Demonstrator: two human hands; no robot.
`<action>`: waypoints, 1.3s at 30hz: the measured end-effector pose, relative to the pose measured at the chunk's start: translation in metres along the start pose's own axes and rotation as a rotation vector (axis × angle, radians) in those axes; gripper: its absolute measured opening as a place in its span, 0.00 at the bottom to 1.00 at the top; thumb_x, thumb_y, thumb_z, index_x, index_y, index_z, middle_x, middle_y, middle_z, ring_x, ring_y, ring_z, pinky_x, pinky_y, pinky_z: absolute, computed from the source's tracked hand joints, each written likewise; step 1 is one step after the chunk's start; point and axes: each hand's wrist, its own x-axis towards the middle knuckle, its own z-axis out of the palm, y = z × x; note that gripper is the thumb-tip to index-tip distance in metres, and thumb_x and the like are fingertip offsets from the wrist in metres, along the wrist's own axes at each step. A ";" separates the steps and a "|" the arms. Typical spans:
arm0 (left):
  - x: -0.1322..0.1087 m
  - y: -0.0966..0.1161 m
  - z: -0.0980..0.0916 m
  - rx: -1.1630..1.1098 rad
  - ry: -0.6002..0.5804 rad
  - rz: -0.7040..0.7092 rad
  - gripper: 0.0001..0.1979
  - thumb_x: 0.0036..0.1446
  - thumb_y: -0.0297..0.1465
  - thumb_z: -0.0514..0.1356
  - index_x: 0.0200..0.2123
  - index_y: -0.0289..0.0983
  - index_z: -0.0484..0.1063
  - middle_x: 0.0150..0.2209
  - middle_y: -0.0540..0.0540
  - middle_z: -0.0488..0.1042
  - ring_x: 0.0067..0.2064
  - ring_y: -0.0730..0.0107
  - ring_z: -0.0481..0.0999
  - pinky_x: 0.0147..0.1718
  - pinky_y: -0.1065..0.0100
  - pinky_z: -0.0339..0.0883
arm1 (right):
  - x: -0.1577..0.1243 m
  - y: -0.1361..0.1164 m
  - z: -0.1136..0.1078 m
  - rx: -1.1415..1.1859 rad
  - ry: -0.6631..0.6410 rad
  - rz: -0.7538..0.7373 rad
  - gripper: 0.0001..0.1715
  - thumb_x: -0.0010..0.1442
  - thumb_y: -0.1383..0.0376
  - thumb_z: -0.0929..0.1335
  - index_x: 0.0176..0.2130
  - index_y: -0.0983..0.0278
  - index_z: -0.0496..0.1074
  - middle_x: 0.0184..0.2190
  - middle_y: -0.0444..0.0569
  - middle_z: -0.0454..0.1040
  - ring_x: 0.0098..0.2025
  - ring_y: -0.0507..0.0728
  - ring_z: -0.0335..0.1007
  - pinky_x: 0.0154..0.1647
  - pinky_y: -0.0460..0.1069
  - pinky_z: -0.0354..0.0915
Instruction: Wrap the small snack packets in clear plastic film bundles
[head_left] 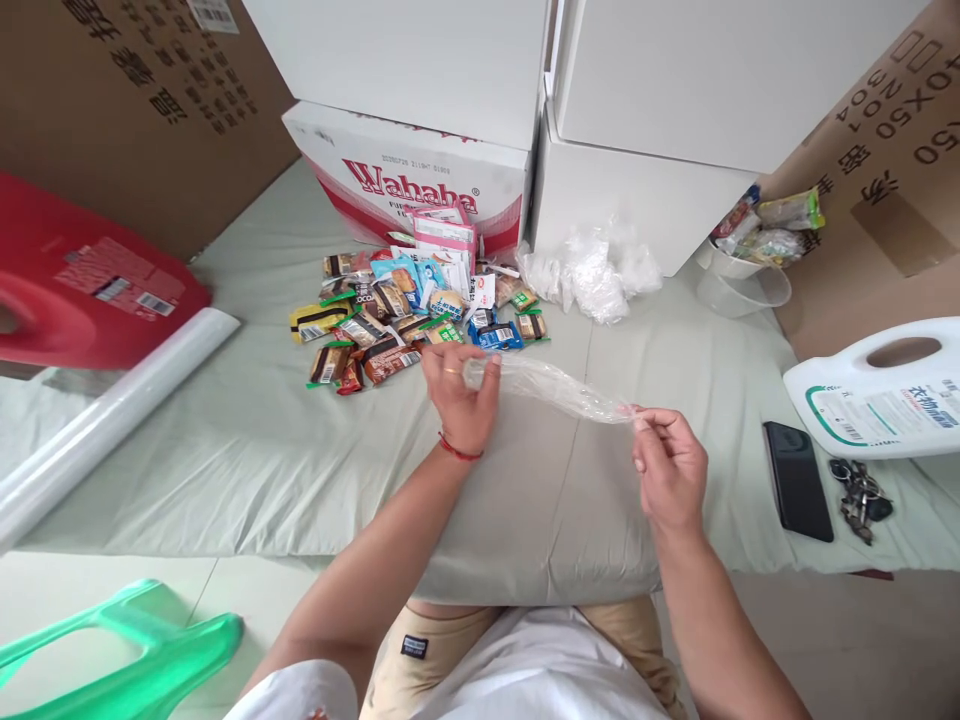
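A clear plastic bag [559,388] is stretched sideways between my two hands, just in front of the snack pile. My left hand [461,395] grips its left end, thumb against the fingers. Its right end is pinched between the thumb and fingers of my right hand [667,460]. Behind my left hand lies a heap of small wrapped snacks [390,300], with brown, blue, yellow and white packets mixed together. To the right of the heap sits a crumpled bunch of clear plastic bags [596,275].
A Wahaba carton [420,180] and white boxes [645,190] stand at the back. Left are a red jug [97,280] and a plastic roll [120,420]. Right are a wrapper-filled container [742,285], a white detergent bottle [885,390], a phone [799,480] and keys [861,498]. A green stool [142,650] stands below.
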 end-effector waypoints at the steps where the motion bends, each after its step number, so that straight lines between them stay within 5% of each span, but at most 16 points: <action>1: -0.004 0.009 -0.002 0.019 -0.030 0.095 0.06 0.61 0.34 0.66 0.36 0.39 0.72 0.37 0.47 0.70 0.42 0.64 0.70 0.46 0.61 0.63 | -0.005 -0.001 0.004 -0.055 -0.031 -0.053 0.09 0.64 0.59 0.72 0.38 0.62 0.74 0.44 0.52 0.83 0.21 0.46 0.58 0.22 0.46 0.58; 4: -0.014 0.027 -0.006 0.028 -0.139 0.249 0.08 0.62 0.32 0.65 0.30 0.40 0.73 0.28 0.49 0.71 0.35 0.66 0.68 0.41 0.61 0.60 | -0.016 -0.007 0.010 -0.187 -0.088 -0.222 0.06 0.67 0.61 0.70 0.40 0.61 0.75 0.51 0.54 0.82 0.22 0.47 0.62 0.22 0.47 0.59; 6: -0.017 0.032 -0.005 -0.038 -0.283 0.208 0.12 0.63 0.35 0.65 0.27 0.40 0.73 0.24 0.50 0.69 0.31 0.68 0.65 0.37 0.62 0.58 | -0.019 -0.013 0.010 -0.225 -0.079 -0.331 0.03 0.67 0.64 0.70 0.41 0.61 0.75 0.50 0.55 0.82 0.25 0.49 0.68 0.23 0.47 0.60; 8: -0.019 0.032 -0.003 -0.191 -0.497 0.019 0.17 0.65 0.40 0.62 0.26 0.39 0.72 0.22 0.50 0.67 0.28 0.70 0.64 0.33 0.64 0.57 | -0.019 -0.017 0.010 -0.243 -0.068 -0.404 0.03 0.68 0.65 0.70 0.42 0.61 0.75 0.47 0.55 0.83 0.27 0.52 0.72 0.24 0.48 0.61; 11: -0.020 0.032 0.000 -0.494 -0.764 -0.446 0.24 0.65 0.52 0.58 0.30 0.37 0.74 0.26 0.50 0.69 0.25 0.74 0.63 0.26 0.68 0.56 | -0.020 -0.022 0.009 -0.286 -0.102 -0.455 0.04 0.68 0.67 0.69 0.44 0.61 0.74 0.49 0.55 0.83 0.25 0.50 0.71 0.23 0.48 0.63; 14: -0.023 0.036 0.001 -0.773 -0.892 -0.831 0.31 0.60 0.61 0.57 0.44 0.38 0.75 0.39 0.46 0.77 0.25 0.76 0.69 0.20 0.71 0.52 | -0.025 -0.022 0.014 -0.380 -0.254 -0.554 0.08 0.67 0.72 0.68 0.44 0.60 0.74 0.52 0.54 0.82 0.23 0.49 0.70 0.22 0.47 0.63; 17: -0.024 0.041 0.000 -0.958 -0.964 -0.994 0.32 0.56 0.59 0.64 0.51 0.39 0.73 0.48 0.42 0.79 0.29 0.73 0.76 0.21 0.72 0.58 | -0.033 -0.017 0.023 -0.457 -0.489 -0.721 0.13 0.65 0.76 0.67 0.46 0.61 0.72 0.53 0.56 0.81 0.29 0.51 0.77 0.26 0.46 0.67; 22: -0.022 0.041 0.001 -1.023 -0.927 -1.104 0.35 0.49 0.46 0.75 0.55 0.36 0.71 0.48 0.40 0.81 0.29 0.71 0.77 0.29 0.67 0.68 | -0.046 -0.002 0.030 -0.554 -0.673 -0.821 0.14 0.64 0.77 0.66 0.46 0.62 0.71 0.56 0.58 0.80 0.32 0.52 0.79 0.32 0.49 0.71; 28: -0.018 0.030 0.006 -1.081 -0.770 -1.084 0.30 0.56 0.52 0.68 0.52 0.36 0.77 0.48 0.39 0.82 0.36 0.64 0.81 0.39 0.63 0.72 | -0.051 0.000 0.011 -0.523 -0.639 -0.672 0.16 0.64 0.77 0.64 0.45 0.59 0.73 0.55 0.53 0.80 0.28 0.51 0.78 0.29 0.47 0.72; 35: -0.013 0.021 0.007 -1.184 -0.661 -1.137 0.22 0.57 0.46 0.68 0.48 0.36 0.79 0.51 0.39 0.82 0.49 0.56 0.82 0.49 0.59 0.72 | -0.062 0.000 -0.021 -0.703 -0.555 -0.786 0.17 0.61 0.77 0.65 0.45 0.59 0.73 0.55 0.56 0.81 0.24 0.52 0.76 0.25 0.49 0.71; 39: -0.007 0.022 0.004 -1.250 -0.671 -1.128 0.24 0.59 0.46 0.66 0.52 0.37 0.78 0.53 0.39 0.82 0.55 0.50 0.80 0.53 0.55 0.71 | -0.077 0.007 -0.043 -0.701 -0.589 -0.728 0.16 0.61 0.78 0.67 0.44 0.60 0.73 0.54 0.57 0.81 0.25 0.52 0.76 0.26 0.49 0.72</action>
